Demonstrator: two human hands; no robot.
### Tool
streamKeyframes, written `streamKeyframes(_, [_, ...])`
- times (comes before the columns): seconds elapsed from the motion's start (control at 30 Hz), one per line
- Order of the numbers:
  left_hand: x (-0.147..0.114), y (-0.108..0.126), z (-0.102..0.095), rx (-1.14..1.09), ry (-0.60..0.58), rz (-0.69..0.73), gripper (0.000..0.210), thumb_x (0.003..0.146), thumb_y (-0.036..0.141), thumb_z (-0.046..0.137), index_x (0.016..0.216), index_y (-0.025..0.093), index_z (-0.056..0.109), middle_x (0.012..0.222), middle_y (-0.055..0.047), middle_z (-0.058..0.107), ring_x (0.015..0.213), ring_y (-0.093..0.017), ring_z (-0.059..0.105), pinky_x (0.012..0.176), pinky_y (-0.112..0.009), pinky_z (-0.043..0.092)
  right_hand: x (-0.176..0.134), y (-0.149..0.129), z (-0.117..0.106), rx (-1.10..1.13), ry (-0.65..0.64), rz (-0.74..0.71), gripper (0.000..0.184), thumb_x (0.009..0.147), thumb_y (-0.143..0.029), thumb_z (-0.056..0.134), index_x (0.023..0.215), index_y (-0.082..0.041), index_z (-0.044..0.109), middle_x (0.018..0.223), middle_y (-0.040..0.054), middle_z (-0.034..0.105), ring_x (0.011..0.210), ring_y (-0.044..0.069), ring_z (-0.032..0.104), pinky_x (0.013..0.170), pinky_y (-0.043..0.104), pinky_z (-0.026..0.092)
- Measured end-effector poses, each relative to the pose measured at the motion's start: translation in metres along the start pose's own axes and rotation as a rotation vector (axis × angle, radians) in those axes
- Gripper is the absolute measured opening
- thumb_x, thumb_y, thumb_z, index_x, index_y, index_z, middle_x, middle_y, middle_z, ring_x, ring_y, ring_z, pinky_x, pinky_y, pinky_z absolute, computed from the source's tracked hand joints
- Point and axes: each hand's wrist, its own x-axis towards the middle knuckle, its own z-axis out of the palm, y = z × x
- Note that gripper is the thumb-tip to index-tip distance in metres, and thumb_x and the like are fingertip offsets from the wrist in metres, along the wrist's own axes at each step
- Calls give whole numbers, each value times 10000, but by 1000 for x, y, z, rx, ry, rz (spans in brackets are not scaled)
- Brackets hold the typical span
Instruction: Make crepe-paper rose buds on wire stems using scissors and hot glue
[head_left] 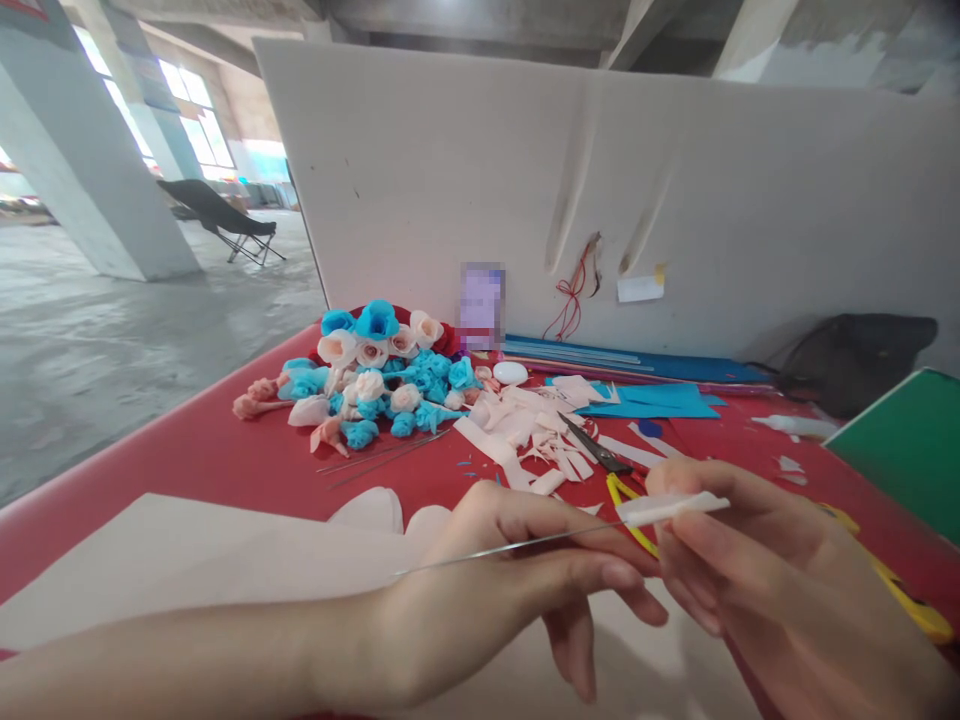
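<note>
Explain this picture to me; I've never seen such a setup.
There is no machine here: a person works with two bare hands. The single picture comes from a camera worn on the head, looking forward and down. The right hand pinches a small pale strip, with a thin wire extending from it. In this view the wire crosses over the left hand. On the red table lie blue and pale flowers, pale scraps, scissors and, nearer the person, a large pale sheet.
</note>
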Motion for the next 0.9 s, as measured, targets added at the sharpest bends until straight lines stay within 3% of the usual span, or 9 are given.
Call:
streamKeyframes(0.27, [3, 4, 1, 39, -29, -24, 160, 778, 250, 559, 776, 142, 677, 812, -25, 666, 452, -22, 539, 487, -136, 444, 7, -7, 4, 11, 105, -47, 316, 565, -473, 672, 685, -187, 611, 477, -28, 420, 396, 93, 375, 332, 206, 327])
streamKeyframes(0.37, [12, 2, -5, 223, -4, -50, 190, 776, 300, 544, 837, 157, 653, 747, -2, 636, 472, -34, 521, 492, -148, 432, 7, -7, 0, 15, 129, -59, 299, 579, -463, 663, 682, -189, 604, 481, -30, 413, 393, 91, 364, 337, 210, 326])
streamKeyframes(0.43, [22, -2, -18, 545, 80, 23, 288, 814, 381, 459, 776, 153, 629, 656, 10, 603, 514, -62, 527, 508, -160, 417, 7, -7, -2, 29, 134, -60, 275, 592, -444, 664, 678, -191, 598, 479, -33, 409, 388, 87, 358, 338, 207, 329])
streamKeyframes(0.5, [33, -5, -37, 995, 238, 114, 411, 865, 416, 308, 748, 166, 612, 618, 11, 592, 548, -87, 540, 516, -179, 404, 6, -7, -5, 54, 119, -56, 238, 602, -406, 681, 675, -198, 592, 465, -39, 401, 381, 80, 355, 338, 194, 333])
streamKeyframes(0.67, [56, -12, -91, 1221, 325, 138, 286, 807, 336, 410, 759, 146, 619, 672, -24, 632, 605, -139, 564, 537, -219, 398, 6, -6, -12, 135, 57, -52, 160, 639, -330, 700, 689, -227, 589, 457, -50, 412, 388, 58, 359, 354, 144, 339])
streamKeyframes(0.77, [59, -17, -105, 1332, 280, 189, 237, 782, 273, 437, 806, 141, 633, 751, -45, 655, 665, -162, 584, 590, -243, 425, 9, -5, -13, 119, 43, -76, 135, 662, -314, 691, 692, -219, 601, 471, -49, 422, 395, 51, 364, 364, 139, 342])
streamKeyframes(0.9, [57, -25, -98, 1473, 93, 347, 304, 790, 161, 438, 1061, 169, 577, 1119, -63, 596, 1017, -190, 517, 868, -284, 391, 13, -4, -11, 107, 45, -71, 110, 673, -282, 693, 694, -212, 611, 536, -50, 465, 406, 36, 387, 370, 128, 344])
